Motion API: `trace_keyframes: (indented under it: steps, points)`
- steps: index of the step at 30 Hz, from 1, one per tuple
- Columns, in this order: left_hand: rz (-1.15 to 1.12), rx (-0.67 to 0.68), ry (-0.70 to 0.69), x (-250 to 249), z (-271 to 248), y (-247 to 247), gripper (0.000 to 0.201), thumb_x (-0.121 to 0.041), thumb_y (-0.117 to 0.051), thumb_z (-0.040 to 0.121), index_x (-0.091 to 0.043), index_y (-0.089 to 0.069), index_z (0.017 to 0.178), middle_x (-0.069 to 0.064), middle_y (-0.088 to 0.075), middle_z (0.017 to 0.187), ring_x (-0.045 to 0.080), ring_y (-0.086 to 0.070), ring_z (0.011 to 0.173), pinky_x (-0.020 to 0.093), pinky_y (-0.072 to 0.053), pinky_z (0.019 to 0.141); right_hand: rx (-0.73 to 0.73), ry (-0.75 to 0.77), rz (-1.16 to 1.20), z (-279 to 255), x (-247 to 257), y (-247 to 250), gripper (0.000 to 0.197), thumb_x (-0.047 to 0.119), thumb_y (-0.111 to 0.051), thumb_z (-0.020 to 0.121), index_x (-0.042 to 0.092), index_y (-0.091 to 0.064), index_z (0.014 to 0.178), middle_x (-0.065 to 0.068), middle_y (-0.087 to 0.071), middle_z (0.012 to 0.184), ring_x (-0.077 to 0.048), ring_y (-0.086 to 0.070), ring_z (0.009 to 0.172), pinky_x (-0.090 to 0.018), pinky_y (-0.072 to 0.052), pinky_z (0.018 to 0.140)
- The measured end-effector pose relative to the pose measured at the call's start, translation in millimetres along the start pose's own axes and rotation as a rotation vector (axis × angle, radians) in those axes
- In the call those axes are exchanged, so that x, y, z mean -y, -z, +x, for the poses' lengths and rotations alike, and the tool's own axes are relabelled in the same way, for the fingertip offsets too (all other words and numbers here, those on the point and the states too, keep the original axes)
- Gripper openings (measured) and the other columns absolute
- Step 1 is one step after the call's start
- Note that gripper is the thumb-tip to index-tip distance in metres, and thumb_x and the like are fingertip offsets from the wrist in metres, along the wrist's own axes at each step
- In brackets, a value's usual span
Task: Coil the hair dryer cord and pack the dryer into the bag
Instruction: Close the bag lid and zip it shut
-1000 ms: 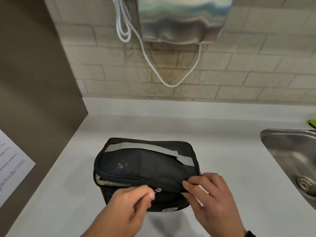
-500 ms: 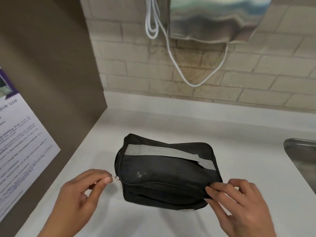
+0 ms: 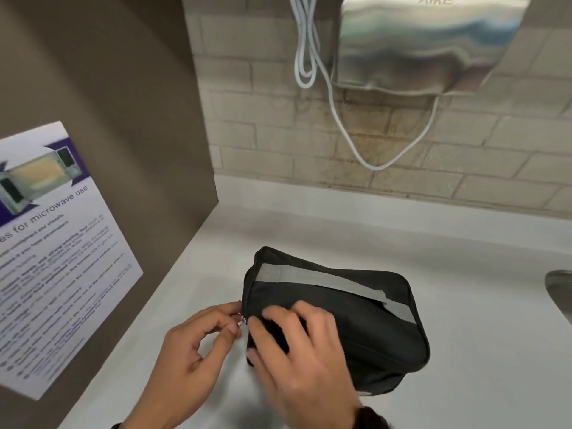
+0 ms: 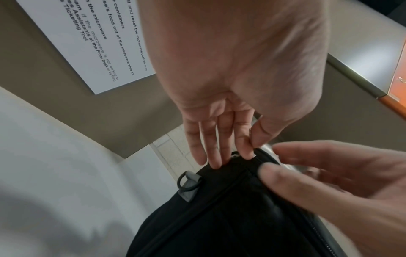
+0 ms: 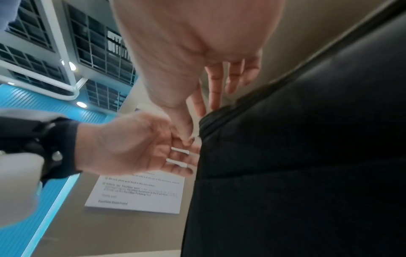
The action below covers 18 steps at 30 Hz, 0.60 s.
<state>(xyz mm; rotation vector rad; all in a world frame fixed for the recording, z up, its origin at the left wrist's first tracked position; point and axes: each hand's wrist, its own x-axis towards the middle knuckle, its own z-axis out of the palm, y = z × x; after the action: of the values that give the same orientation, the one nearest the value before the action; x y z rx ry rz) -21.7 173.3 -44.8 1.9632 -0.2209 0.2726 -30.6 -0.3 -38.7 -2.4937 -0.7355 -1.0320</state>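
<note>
A: As logged from the head view: bag (image 3: 356,317) on the counter (image 3: 464,305), right hand (image 3: 297,345) spread over its near end to steady it.

B: Left wrist view: left hand (image 4: 230,107) pinches the zipper pull (image 4: 250,133). Right wrist view: black fabric; dryer unseen, presumably inside.

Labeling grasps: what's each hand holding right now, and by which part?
The left hand pinches the zipper pull of the black bag at its left end, between thumb and forefinger. The right hand holds nothing; its fingers rest on the bag's top beside the zipper.
</note>
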Motion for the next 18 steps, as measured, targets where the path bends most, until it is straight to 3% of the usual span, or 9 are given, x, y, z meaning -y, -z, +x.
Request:
trace_keyframes:
  steps: [2, 6, 9, 12, 18]
  points:
    - [0.02, -0.003, -0.012, -1, 0, 0, 0.015, -0.037, -0.055, 0.081, -0.033, -0.066, 0.071, -0.022, -0.073, 0.106, 0.004, -0.07, 0.098, 0.019, -0.054, 0.083, 0.016, -0.006, -0.061, 7, 0, -10, 0.024, 0.018, -0.077, 0.077, 0.013, -0.073, 0.101, -0.009, -0.072, 0.1, -0.029, -0.051, 0.092, -0.043, -0.044, 0.076]
    - [0.129, -0.02, -0.044, 4, 1, -2, 0.024, -0.014, -0.067, 0.089, -0.034, -0.069, 0.075, -0.029, -0.07, 0.104, -0.002, -0.068, 0.095, 0.013, -0.052, 0.078, -0.049, -0.002, -0.096, 15, -5, -16, 0.009, 0.013, -0.077, 0.077, 0.01, -0.074, 0.085, -0.006, -0.072, 0.088, -0.027, -0.049, 0.086, -0.041, -0.041, 0.073]
    - [0.182, -0.068, -0.081, 6, 2, -4, 0.019, -0.02, -0.065, 0.089, -0.037, -0.07, 0.081, -0.023, -0.072, 0.094, 0.002, -0.068, 0.086, 0.011, -0.051, 0.072, -0.05, -0.001, -0.118, 15, -6, -16, 0.005, 0.012, -0.076, 0.075, 0.01, -0.072, 0.078, -0.005, -0.071, 0.083, -0.026, -0.049, 0.083, -0.041, -0.04, 0.071]
    - [0.174, -0.141, -0.053, 11, 5, -7, 0.021, -0.016, -0.067, 0.09, -0.034, -0.07, 0.08, -0.019, -0.073, 0.083, 0.005, -0.068, 0.079, 0.02, -0.054, 0.067, -0.07, 0.003, -0.129, 14, -3, -17, 0.005, 0.01, -0.076, 0.072, 0.009, -0.071, 0.073, -0.005, -0.07, 0.08, -0.027, -0.048, 0.081, -0.041, -0.04, 0.07]
    - [0.082, -0.178, 0.066, 15, 16, -13, 0.019, -0.015, -0.067, 0.09, -0.031, -0.071, 0.08, -0.017, -0.073, 0.085, 0.008, -0.067, 0.085, 0.016, -0.054, 0.072, -0.084, 0.024, -0.202, 9, 5, -18, 0.011, 0.007, -0.075, 0.069, 0.009, -0.066, 0.063, -0.005, -0.067, 0.071, -0.026, -0.045, 0.075, -0.04, -0.038, 0.071]
